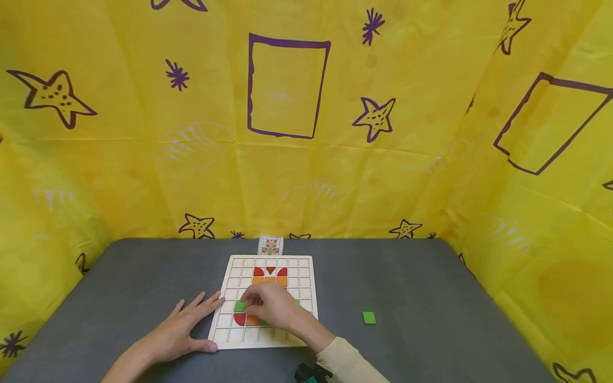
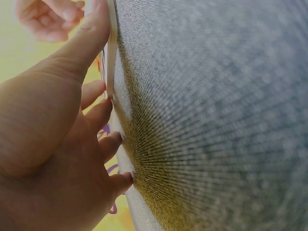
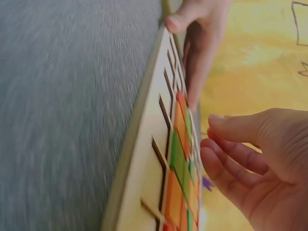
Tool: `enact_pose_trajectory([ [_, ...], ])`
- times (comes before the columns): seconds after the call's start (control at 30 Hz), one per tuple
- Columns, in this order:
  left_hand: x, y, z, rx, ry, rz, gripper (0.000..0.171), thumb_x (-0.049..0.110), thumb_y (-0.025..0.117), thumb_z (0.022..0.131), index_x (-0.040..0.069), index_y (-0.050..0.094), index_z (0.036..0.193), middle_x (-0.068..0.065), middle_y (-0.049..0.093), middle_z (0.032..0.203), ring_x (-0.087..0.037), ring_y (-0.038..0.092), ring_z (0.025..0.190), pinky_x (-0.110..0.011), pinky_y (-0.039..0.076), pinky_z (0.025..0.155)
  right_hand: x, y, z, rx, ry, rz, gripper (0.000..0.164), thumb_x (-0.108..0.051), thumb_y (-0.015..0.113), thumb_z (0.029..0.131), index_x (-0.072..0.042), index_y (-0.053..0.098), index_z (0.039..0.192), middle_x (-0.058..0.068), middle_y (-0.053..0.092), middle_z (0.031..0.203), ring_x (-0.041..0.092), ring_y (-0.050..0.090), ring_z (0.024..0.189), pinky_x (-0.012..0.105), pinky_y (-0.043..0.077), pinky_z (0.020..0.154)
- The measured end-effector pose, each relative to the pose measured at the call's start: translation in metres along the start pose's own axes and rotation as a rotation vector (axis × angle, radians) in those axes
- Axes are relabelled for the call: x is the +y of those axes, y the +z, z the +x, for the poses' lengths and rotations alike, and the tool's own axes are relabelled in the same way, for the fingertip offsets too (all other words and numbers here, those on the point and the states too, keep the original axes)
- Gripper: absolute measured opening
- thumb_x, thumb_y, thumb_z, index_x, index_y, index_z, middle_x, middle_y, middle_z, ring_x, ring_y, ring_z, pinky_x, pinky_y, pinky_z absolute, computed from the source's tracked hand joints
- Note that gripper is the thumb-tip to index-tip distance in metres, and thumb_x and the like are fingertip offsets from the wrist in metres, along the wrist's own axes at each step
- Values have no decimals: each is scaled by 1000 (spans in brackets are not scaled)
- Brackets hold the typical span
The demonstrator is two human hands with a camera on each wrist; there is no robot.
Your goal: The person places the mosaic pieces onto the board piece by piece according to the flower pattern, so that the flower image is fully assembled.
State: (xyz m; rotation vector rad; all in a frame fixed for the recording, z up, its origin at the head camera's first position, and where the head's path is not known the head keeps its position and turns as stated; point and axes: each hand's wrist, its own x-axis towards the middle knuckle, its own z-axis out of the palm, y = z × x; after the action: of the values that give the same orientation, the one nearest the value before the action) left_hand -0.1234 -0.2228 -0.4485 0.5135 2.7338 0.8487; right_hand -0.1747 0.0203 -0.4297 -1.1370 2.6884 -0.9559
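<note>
A pale wooden grid board [image 1: 230,334] lies on the table, with red, orange and green pieces set in its cells. My left hand [image 1: 179,327] spreads along the board's left side, its thumb at the near left corner and fingertips by the left edge. Above the board hovers my right hand [image 1: 270,306], fingers loosely bent beside a green square [image 1: 240,306]. In the right wrist view, no piece shows between the right thumb and fingers [image 3: 231,168]. A red quarter-round piece [image 1: 240,319] sits just below that green square. The right hand covers part of the pattern.
A small pattern card [image 1: 270,245] lies beyond the board's far edge. One loose green square [image 1: 369,317] rests on the grey table [image 1: 407,282] to the right. Near the right sleeve is a dark object [image 1: 306,373], partly cut off. Yellow cloth hangs behind the table.
</note>
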Motion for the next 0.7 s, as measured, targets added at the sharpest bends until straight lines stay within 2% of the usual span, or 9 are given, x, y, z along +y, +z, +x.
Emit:
enact_pose_trajectory([
  [0.47,1,-1,2,-7,-11,8,98,55,82,65,14,45,147,-16,35,155,-53,18,141,-76,2,104,29,-49,-38,19,22,67,16,-5,72,87,-7,74,103,-6,70,88,-2,58,79,16,52,74],
  [0.7,-1,0,2,-8,-6,10,98,55,81,66,15,45,147,-16,35,155,-54,18,141,-77,3,103,52,-63,-63,53,48,93,14,-3,72,88,-6,74,101,-9,68,84,0,59,77,21,53,73],
])
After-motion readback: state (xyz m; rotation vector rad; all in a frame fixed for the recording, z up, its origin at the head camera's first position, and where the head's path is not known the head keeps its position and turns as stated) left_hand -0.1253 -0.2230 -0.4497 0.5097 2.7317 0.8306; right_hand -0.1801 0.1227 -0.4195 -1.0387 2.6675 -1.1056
